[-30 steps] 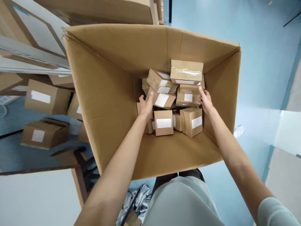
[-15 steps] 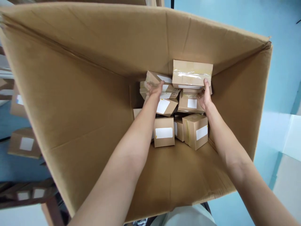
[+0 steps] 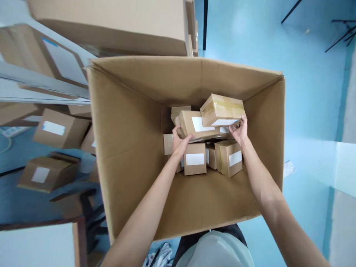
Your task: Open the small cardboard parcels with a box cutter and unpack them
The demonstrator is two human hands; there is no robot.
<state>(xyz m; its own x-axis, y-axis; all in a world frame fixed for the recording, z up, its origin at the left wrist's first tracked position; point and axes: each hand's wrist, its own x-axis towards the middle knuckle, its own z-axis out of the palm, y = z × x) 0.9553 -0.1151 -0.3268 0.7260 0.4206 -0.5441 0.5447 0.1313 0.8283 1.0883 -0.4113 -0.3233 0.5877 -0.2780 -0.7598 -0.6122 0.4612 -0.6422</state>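
Note:
Deep inside a large open carton, my left hand grips the left end of a small cardboard box with a white label. My right hand is closed at the lower right corner of a taped cardboard box; its fingertips are partly hidden. The taped box leans on the labelled one and overlaps its right part. Just below both hands stand a square labelled box and a tilted labelled box, with a narrower box between them.
Large cartons stand beyond the far rim. Smaller labelled boxes lie to the left, above a white-topped surface at lower left. Blue floor extends on the right, with thin black legs at the top.
The view has drawn back, showing more around the carton. My left hand has shifted down to the labelled box's end. The labelled and taped boxes have moved nearer me, and the taped box has turned.

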